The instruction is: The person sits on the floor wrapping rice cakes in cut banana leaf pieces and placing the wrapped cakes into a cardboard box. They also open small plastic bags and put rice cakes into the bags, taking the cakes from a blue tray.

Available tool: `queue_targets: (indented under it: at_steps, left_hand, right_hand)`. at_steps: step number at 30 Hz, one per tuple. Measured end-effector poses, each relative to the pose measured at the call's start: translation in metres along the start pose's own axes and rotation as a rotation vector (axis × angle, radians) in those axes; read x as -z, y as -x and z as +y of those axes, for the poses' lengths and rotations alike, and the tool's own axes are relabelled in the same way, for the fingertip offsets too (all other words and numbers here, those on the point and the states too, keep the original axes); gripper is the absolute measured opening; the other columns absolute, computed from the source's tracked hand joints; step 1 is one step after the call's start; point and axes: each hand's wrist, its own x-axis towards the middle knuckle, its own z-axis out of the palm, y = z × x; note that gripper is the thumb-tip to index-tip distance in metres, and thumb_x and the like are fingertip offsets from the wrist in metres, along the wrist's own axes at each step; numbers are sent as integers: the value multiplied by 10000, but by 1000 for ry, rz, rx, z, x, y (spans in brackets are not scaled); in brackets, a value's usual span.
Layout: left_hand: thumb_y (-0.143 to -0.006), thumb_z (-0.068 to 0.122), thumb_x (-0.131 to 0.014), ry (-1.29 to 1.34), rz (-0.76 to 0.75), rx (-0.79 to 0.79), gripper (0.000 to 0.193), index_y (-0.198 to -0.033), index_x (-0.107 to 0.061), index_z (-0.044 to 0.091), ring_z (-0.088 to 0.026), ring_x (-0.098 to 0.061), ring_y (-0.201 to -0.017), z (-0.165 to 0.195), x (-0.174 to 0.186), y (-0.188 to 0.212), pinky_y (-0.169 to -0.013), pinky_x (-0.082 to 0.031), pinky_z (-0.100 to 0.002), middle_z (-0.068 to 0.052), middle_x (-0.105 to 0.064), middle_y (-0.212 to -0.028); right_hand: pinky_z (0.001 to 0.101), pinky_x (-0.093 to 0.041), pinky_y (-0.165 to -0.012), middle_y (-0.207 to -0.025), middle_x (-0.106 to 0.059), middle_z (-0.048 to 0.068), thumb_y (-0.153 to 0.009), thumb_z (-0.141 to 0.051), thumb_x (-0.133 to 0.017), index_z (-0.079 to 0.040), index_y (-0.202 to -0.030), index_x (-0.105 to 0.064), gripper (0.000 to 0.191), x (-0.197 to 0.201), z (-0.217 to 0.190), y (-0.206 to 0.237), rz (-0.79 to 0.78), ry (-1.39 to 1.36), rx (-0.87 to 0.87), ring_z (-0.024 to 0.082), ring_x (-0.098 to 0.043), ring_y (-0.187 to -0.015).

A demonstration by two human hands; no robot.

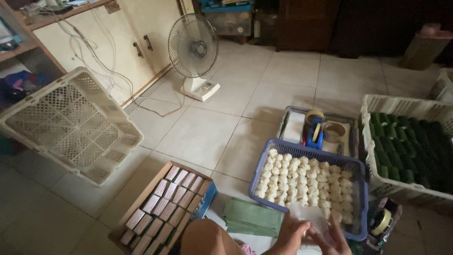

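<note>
My left hand and my right hand meet at the bottom edge, both pinching a thin clear plastic wrapper between them. Just above them stands a blue basket filled with several small white round pieces. A stack of folded green leaves lies left of my hands. My knee shows at the bottom. What lies under my hands is hidden.
An open cardboard box holds several wrapped packets. A white crate at right holds green wrapped bundles. A grey tray carries tape rolls and a blue dispenser. An empty white crate leans at left. A floor fan stands behind.
</note>
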Motion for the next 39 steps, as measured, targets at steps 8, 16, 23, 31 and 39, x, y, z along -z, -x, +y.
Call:
queue_targets:
  at_steps: [8, 16, 23, 31, 39]
  left_hand:
    - [-1045, 481, -678, 69, 249, 160, 674, -1521, -412, 86, -172, -580, -1238, -50, 7, -22, -1032, -478, -329, -97, -606, -1362]
    - [-1036, 440, -720, 38, -200, 539, 467, -1388, -561, 177, -59, -659, -1090, -72, 58, 44, -939, -549, -259, 46, -694, -1281]
    - [-798, 253, -762, -1418, 123, 18, 337, -1089, -745, 84, -388, -679, -990, 24, 203, 7, -849, -546, -494, -177, -715, -1074]
    - [-787, 330, -847, -1894, 78, 267, 380, -1002, -742, 34, -357, -694, -1029, 85, 252, -49, -902, -559, -468, -204, -722, -1063]
    - [-828, 258, -792, -1704, 129, 269, 272, -958, -749, 24, -341, -728, -952, 105, 256, -48, -850, -580, -471, -205, -745, -997]
  right_hand:
    - [481, -399, -1177, -1325, -661, 169, -870, -183, -710, 32, -1303, -642, 488, 6, 50, -4, -180, 671, 839, 338, -588, -1341]
    - [550, -510, -955, -1343, -667, 168, -1000, -257, -581, -11, -1401, -605, 470, 67, 45, 14, 6, -77, -598, 377, -646, -1196]
    - [478, -492, -1004, -1363, -593, 192, -1016, -292, -554, -32, -1491, -507, 544, 111, 53, 33, -65, -32, -724, 352, -599, -1216]
    - [484, -509, -928, -1297, -622, 133, -956, -255, -551, -116, -1448, -497, 515, 86, 43, 22, 8, 49, -735, 345, -634, -1153]
    - [443, -518, -859, -1185, -658, 140, -945, -201, -597, -78, -1371, -548, 446, 22, 35, -12, 69, 360, -599, 318, -660, -1049]
